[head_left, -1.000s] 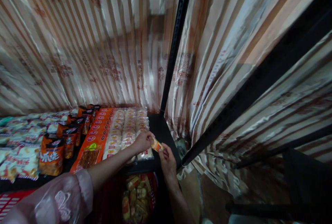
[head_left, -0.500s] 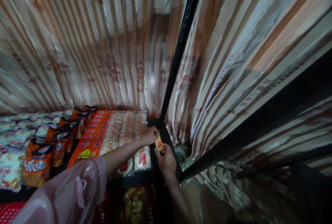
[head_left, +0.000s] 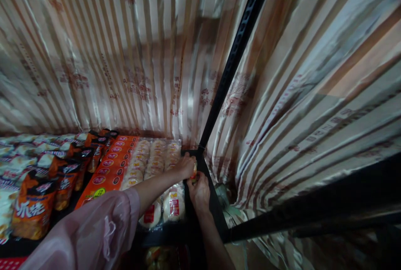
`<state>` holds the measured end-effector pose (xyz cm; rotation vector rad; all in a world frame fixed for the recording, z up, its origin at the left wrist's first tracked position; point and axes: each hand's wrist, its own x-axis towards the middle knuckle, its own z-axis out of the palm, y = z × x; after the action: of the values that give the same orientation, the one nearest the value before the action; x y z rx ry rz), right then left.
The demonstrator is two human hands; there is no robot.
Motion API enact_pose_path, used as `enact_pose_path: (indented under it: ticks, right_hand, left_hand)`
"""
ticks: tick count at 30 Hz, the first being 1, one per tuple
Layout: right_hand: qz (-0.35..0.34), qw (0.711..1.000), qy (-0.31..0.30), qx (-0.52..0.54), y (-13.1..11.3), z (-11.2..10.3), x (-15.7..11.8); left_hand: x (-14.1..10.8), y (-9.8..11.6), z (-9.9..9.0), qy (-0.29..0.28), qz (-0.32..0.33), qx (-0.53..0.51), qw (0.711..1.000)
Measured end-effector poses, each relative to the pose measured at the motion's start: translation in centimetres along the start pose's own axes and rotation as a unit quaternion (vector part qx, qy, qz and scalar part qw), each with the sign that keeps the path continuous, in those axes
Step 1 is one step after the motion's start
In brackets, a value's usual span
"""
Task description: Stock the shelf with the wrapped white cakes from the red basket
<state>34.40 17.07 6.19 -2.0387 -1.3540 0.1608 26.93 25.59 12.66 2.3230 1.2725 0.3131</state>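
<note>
Both of my hands meet over the dark shelf board (head_left: 210, 197) near its corner, closed on one small yellow-and-red snack packet (head_left: 194, 173). My left hand (head_left: 186, 167), at the end of a pink sleeve, covers most of the packet from above. From below, my right hand (head_left: 200, 191) pinches its lower end. What is inside the packet cannot be seen. Just left of my hands lie rows of round white pastries in clear wrappers (head_left: 174, 203) with red labels; my left forearm crosses over them.
An orange printed sheet of packs (head_left: 108, 163) lies beside the pastries. Orange-and-black snack bags (head_left: 35, 209) and white bags (head_left: 21, 163) fill the left. A black upright post (head_left: 230, 59) rises at the corner, before striped curtains (head_left: 150, 61). A black rail (head_left: 297, 207) runs right.
My left hand has come further over the packet, which now shows far less of its face. The view has shifted slightly, and both hands still hold the packet.
</note>
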Motion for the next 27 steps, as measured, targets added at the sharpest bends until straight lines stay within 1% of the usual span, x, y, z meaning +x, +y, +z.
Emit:
enact_pose_path:
  ticks: [4, 7, 11, 14, 16, 19, 24, 27]
  right_hand:
    - [0.008, 1.0, -0.019, -0.011, -0.9, 0.3, 1.8]
    - [0.002, 0.999, -0.029, -0.021, -1.2, 0.7, 3.1]
    - [-0.004, 0.999, -0.037, -0.034, -1.6, 1.5, 4.5]
    - [-0.001, 0.998, -0.04, -0.046, -1.9, 2.1, 5.3]
    - [0.004, 0.998, -0.04, -0.055, -2.0, 2.4, 5.9]
    - [0.009, 0.997, -0.039, -0.065, -2.2, 2.9, 6.6]
    - [0.001, 0.996, -0.049, -0.07, -2.6, 3.5, 7.8]
    - [0.005, 0.998, -0.047, -0.052, -2.9, 3.8, 8.2]
  left_hand:
    - [0.5, 0.0, -0.9, 0.01, -0.003, -0.014, 1.0]
    - [0.8, -0.8, -1.3, 0.027, 0.029, -0.022, 0.999]
    - [1.4, -2.3, -0.9, 0.051, 0.088, 0.034, 0.994]
    - [1.7, -3.3, -0.4, 0.073, 0.11, 0.076, 0.988]
    - [1.7, -3.8, -0.1, 0.081, 0.11, 0.094, 0.986]
    - [1.6, -4.4, 0.1, 0.079, 0.102, 0.112, 0.985]
    - [1.3, -5.1, -0.2, 0.065, 0.088, 0.121, 0.986]
    - [1.3, -5.2, -0.4, 0.064, 0.075, 0.125, 0.987]
